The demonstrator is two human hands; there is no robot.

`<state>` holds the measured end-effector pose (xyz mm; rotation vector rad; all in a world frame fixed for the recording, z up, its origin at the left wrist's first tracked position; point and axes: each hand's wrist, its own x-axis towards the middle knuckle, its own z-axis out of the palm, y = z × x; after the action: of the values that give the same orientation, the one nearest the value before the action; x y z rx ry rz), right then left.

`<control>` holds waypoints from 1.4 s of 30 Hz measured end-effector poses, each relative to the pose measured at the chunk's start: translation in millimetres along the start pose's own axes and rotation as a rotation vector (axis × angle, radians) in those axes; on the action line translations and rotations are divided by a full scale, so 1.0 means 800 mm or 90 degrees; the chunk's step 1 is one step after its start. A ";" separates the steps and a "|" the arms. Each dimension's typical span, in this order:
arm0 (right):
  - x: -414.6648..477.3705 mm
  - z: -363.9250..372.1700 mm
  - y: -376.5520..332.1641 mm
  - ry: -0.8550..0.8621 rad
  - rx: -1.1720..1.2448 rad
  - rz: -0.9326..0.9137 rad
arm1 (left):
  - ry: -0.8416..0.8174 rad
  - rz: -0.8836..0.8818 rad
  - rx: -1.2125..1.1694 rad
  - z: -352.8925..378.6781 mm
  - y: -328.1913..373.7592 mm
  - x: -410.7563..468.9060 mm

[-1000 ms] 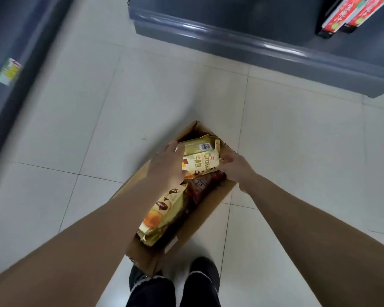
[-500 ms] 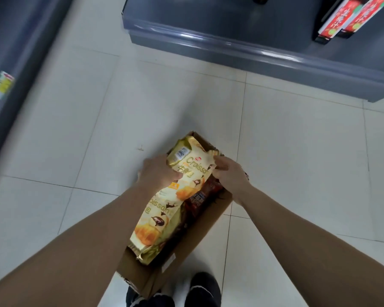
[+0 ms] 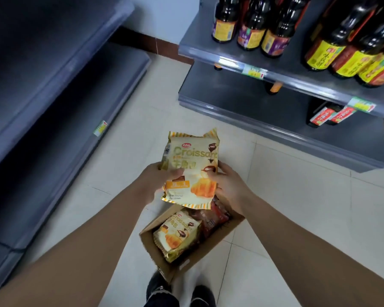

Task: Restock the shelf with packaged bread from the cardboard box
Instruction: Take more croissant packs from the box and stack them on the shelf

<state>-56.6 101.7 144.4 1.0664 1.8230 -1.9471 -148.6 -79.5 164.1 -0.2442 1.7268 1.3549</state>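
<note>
A yellow and white croissant bread pack (image 3: 192, 158) is held up above the cardboard box (image 3: 187, 261), face toward me. My left hand (image 3: 158, 182) grips its left edge with the thumb across the front. On the opposite edge my right hand (image 3: 227, 185) grips it the same way. The open box stands on the floor tiles by my feet. Inside it lie another croissant pack (image 3: 177, 233) and dark red packs (image 3: 213, 218).
Grey bare shelves (image 3: 60, 89) run along the left. On the right, a grey shelf unit (image 3: 275, 69) carries several dark sauce bottles (image 3: 250, 21), with red packages (image 3: 331, 115) on its lower level. My shoes (image 3: 180, 293) stand just behind the box.
Both hands have lifted the croissant pack out of the box and turned it upright. My view has tilted up, bringing the shelves and bottles into sight.
</note>
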 end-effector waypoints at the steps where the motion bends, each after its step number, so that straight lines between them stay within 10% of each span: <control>1: -0.013 0.005 -0.023 -0.015 0.002 -0.018 | 0.009 0.012 -0.024 -0.010 0.016 -0.019; 16: -0.211 0.180 -0.362 -0.109 -0.065 -0.361 | 0.365 0.318 -0.202 -0.174 0.215 -0.320; 42: -0.491 0.566 -0.626 -0.302 0.049 -0.624 | 0.696 0.606 -0.143 -0.496 0.346 -0.733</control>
<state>-253.3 -349.7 750.6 -0.4125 2.1519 -2.4435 -192.0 -521.8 780.9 -0.3393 2.7781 2.3771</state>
